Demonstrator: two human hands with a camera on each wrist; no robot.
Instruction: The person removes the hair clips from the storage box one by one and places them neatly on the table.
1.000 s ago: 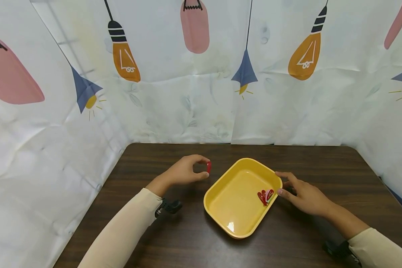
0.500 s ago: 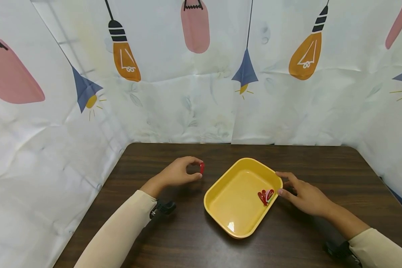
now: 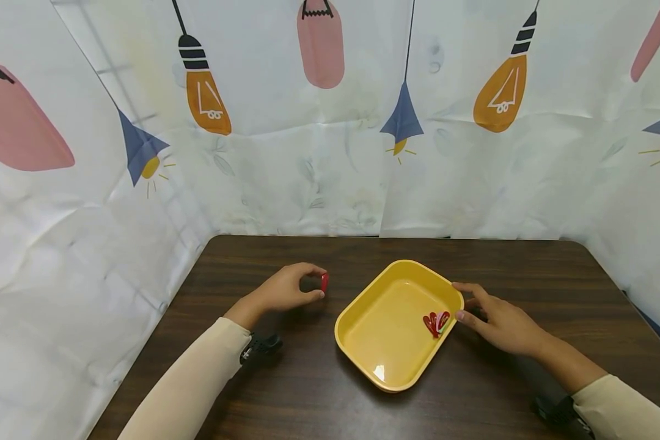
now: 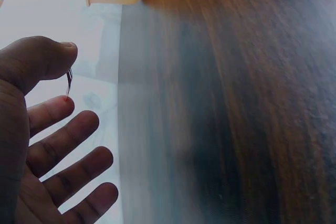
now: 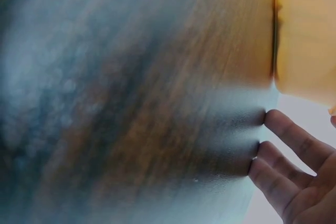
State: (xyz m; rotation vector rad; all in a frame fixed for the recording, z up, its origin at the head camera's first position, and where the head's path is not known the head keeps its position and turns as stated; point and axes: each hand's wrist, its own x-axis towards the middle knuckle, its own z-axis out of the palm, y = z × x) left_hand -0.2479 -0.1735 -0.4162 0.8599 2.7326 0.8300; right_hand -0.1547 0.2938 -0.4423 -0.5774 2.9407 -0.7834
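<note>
My left hand point(image 3: 286, 288) pinches a small red hair clip point(image 3: 324, 282) between thumb and index fingertip, left of the yellow tray point(image 3: 363, 360). Edge-on in the left wrist view, the hair clip point(image 4: 69, 81) is a thin strip; the other three fingers are spread apart. Several red and pink hair clips point(image 3: 436, 322) lie bunched inside the tray, near its right side. At the tray's right corner, the thumb and index finger of my right hand point(image 3: 497, 321) touch the rim. The right wrist view shows the other fingers point(image 5: 286, 129) loosely extended with their tips at the tabletop.
The dark wood-grain table point(image 3: 286, 397) has rounded back corners. A white curtain point(image 3: 319, 183) printed with lamps and bulbs hangs behind it and along the left side. Dark wrist straps point(image 3: 261, 347) sit over pale sleeves.
My left hand has moved left and slightly nearer, away from the tray, with the hair clip still pinched. The right hand, the tray and the clips in it stay put.
</note>
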